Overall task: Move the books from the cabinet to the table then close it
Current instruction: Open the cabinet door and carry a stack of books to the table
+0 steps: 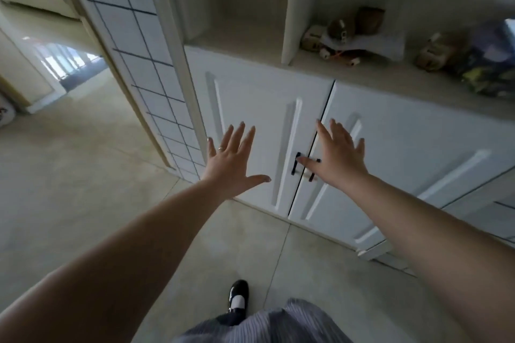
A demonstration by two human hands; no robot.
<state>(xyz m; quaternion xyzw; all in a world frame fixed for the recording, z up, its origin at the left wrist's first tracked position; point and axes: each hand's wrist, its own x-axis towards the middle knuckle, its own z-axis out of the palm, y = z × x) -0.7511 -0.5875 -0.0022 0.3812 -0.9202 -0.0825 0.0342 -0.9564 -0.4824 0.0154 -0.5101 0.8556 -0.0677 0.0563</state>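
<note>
1. Books are nowhere in view; judging by the task they lie behind the shut cabinet doors (306, 131), so I cannot tell how many there are or how they sit.
2. Neither grip has hold of anything: the left hand (232, 160) is spread flat with fingers fanned wide in front of the left door panel, and whether it touches the panel I cannot tell.
3. Likewise spread and empty, the right hand (338, 157) has its thumb reaching across the two dark handles (303, 167) that flank the seam where the doors meet; the thumb looks to be just at them, not curled round.
4. Both doors sit flush, seam closed, below the open shelf (362, 69) that carries small brown figures (345, 28) and a dark patterned bundle (490, 64) near its right end.
5. As I judge it, the step in hand is the very first: opening the cabinet, with no book yet moved.
6. Next, each hand needs to close round its own handle and pull outward, with the person giving the doors room to swing.
7. No surface for the books is in view, only pale floor (69, 175) and one black shoe (238, 296) stepping forward, so carrying will mean turning away from the cabinet.
</note>
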